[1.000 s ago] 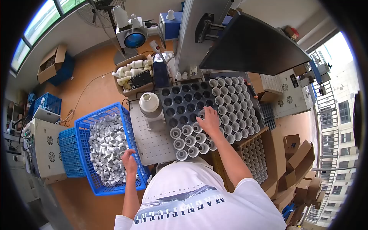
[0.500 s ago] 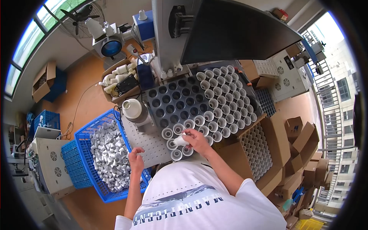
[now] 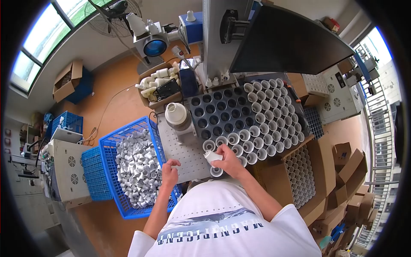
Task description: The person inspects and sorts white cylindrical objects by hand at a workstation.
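My right hand (image 3: 230, 162) is closed on a white cup-shaped plastic shell (image 3: 212, 156), tilted with its narrow end up and left. The shell is above the front left corner of a black tray (image 3: 220, 118) with round holes. White cups (image 3: 270, 113) stand in the tray's right part and along its front, open ends up. One cup (image 3: 216, 171) sits just below the held shell. Over the perforated metal plate's front left edge is my left hand (image 3: 170, 172), fingers curled together, and what they hold, if anything, is hidden.
A blue basket (image 3: 112, 180) heaped with white shells stands left of the perforated plate (image 3: 182, 156). A white-topped device (image 3: 176, 115) rises from the plate. On the right is a cardboard box (image 3: 323, 167) of cups. A dark monitor (image 3: 291, 40) overhangs the tray's back.
The view has shifted, so the bench appears farther right. My right hand still grips a shell, whose narrow end now points more upward. My left hand's fingers have curled slightly more.
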`<state>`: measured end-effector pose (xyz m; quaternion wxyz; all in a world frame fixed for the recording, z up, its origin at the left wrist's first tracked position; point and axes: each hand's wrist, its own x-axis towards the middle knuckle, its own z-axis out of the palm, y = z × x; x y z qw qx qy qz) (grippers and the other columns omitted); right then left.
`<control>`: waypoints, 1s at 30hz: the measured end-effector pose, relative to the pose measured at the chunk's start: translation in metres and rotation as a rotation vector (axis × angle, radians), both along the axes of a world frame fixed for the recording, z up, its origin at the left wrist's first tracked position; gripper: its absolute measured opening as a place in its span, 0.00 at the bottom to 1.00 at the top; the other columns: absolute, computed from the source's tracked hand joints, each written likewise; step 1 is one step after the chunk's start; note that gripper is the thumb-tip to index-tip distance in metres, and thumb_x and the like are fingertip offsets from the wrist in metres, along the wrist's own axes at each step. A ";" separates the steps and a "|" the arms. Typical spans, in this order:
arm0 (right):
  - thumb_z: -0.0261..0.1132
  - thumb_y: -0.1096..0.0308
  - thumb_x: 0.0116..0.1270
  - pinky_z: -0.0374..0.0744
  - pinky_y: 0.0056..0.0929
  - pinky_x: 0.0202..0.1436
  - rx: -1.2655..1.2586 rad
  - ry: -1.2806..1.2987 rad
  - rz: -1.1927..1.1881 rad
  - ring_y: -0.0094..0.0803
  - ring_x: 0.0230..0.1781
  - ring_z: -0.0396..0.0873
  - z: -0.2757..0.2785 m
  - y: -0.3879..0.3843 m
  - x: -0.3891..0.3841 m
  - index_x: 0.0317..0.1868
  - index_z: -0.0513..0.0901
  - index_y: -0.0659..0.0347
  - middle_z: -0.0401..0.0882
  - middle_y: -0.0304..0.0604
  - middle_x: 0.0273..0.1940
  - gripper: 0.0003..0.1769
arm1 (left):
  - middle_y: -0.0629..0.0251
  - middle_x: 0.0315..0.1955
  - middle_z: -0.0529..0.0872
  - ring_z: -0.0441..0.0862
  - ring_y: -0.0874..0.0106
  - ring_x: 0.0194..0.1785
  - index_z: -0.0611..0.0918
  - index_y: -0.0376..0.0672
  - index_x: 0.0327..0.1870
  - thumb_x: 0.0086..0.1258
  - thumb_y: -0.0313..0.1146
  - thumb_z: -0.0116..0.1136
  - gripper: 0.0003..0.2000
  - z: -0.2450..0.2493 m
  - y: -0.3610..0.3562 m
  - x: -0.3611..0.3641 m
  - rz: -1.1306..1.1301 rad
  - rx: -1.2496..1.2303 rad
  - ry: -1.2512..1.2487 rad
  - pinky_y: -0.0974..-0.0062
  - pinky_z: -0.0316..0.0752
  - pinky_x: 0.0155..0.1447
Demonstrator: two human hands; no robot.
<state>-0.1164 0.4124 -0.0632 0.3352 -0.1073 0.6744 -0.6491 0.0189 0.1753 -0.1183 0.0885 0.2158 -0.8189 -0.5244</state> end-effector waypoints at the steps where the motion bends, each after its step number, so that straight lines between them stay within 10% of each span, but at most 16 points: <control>1: 0.72 0.69 0.52 0.72 0.26 0.38 0.041 0.038 0.039 0.26 0.35 0.71 -0.001 -0.001 0.004 0.38 0.69 0.62 0.71 0.39 0.35 0.20 | 0.52 0.29 0.84 0.82 0.59 0.39 0.81 0.33 0.31 0.45 0.17 0.41 0.15 -0.001 0.000 0.002 0.003 -0.010 0.004 0.69 0.73 0.52; 30: 0.72 0.67 0.55 0.65 0.22 0.28 0.037 -0.058 -0.074 0.19 0.26 0.64 -0.004 0.021 -0.001 0.26 0.66 0.57 0.66 0.30 0.25 0.18 | 0.57 0.30 0.85 0.82 0.65 0.42 0.82 0.33 0.31 0.45 0.19 0.38 0.17 0.002 0.013 0.002 0.023 -0.005 -0.048 0.71 0.73 0.55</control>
